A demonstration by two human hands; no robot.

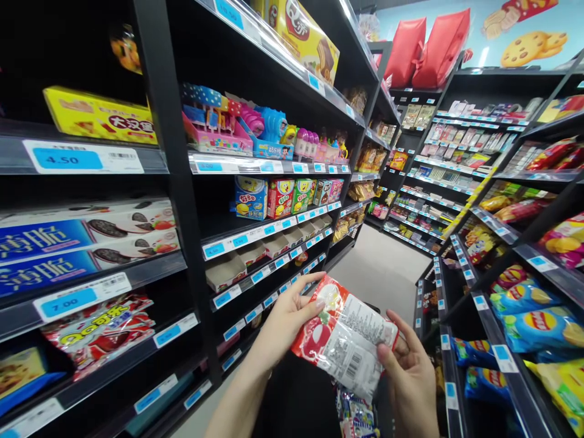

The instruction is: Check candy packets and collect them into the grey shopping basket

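Observation:
Between both hands is a red and white snack packet, tilted, with its printed side and barcode facing up. My left hand grips its upper left corner, thumb on top and fingers underneath. At the opposite edge my right hand pinches the packet, its thumb over the front and the other fingers behind. Below the packet, several small wrapped packs lie close to my body, partly hidden by it.
On the left, a black shelf rack holds blue biscuit boxes, a yellow box, small cartons and open cardboard trays. Chip bags fill the right rack. A grey floor aisle runs between them to shelves at the back.

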